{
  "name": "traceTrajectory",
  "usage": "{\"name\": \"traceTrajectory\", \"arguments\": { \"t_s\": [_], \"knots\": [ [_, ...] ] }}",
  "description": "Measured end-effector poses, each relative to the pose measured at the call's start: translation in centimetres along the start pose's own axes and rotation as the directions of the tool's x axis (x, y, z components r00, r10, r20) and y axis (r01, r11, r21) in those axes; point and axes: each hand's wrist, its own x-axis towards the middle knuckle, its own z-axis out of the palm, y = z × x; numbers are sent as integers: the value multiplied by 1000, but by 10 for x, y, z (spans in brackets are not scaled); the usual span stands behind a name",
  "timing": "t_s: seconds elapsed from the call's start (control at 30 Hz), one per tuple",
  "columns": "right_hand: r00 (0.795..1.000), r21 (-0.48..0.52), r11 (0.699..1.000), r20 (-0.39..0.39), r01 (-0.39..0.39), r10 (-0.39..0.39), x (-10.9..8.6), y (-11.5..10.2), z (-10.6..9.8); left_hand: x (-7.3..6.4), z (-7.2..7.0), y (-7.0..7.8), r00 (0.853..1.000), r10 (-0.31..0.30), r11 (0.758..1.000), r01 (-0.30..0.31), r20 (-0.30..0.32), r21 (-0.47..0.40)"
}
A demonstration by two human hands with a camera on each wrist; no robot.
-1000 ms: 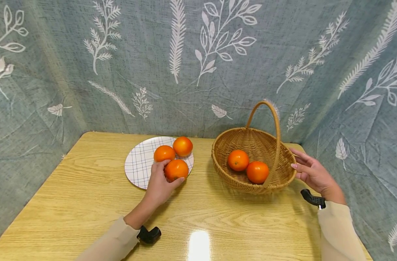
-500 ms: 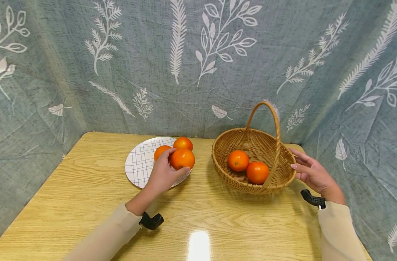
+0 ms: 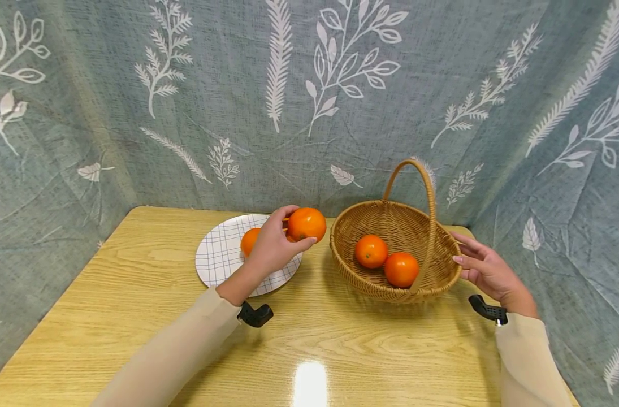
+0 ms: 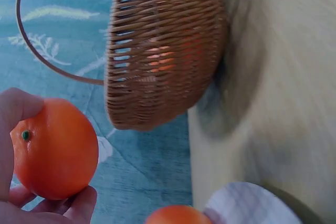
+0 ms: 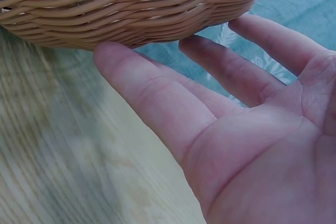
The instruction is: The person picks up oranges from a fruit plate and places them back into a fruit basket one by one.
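Note:
My left hand (image 3: 276,243) grips an orange (image 3: 307,224) between thumb and fingers, raised over the right edge of a white checked plate (image 3: 215,257). In the left wrist view, the held orange (image 4: 58,148) shows a small green stem spot. Another orange (image 3: 249,241) sits on the plate, partly covered by the hand; a further one behind the held orange is almost wholly hidden. To the right stands a wicker basket (image 3: 355,277) with a tall handle and two oranges (image 3: 372,251) inside. My right hand (image 3: 487,271) touches the basket's right side with extended fingers, its fingertips (image 5: 111,53) against the weave.
The wooden table (image 3: 309,322) runs back to a blue-grey leaf-patterned cloth (image 3: 248,113), which also hangs at both sides. The basket handle (image 3: 431,192) arches high above its rim. A black wrist mount (image 3: 255,315) sticks out below the left sleeve.
My left hand has lifted the orange off the plate and carried it up and right toward the basket. My right hand has stayed at the basket's side.

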Motion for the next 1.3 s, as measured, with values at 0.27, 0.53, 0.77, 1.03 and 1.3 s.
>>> {"name": "traceTrajectory", "arguments": {
  "t_s": [0.27,0.53,0.77,1.03,1.3],
  "knots": [
    [1000,-23,1000,2,-4,4,0,0,-2,22,11,20,999,42,999,-42,32,-25],
    [1000,-26,999,-10,-21,20,0,3,-5,41,26,43,993,37,999,-35,108,-21],
    [1000,-20,1000,-3,-13,13,1,3,-5,59,42,59,988,43,999,-46,150,19],
    [1000,-14,1000,-7,-14,14,-1,3,-3,75,62,73,978,50,997,-59,203,40],
    [1000,-19,999,-15,-27,27,1,3,-3,87,84,81,971,57,998,-53,230,-23]
  ]
}}
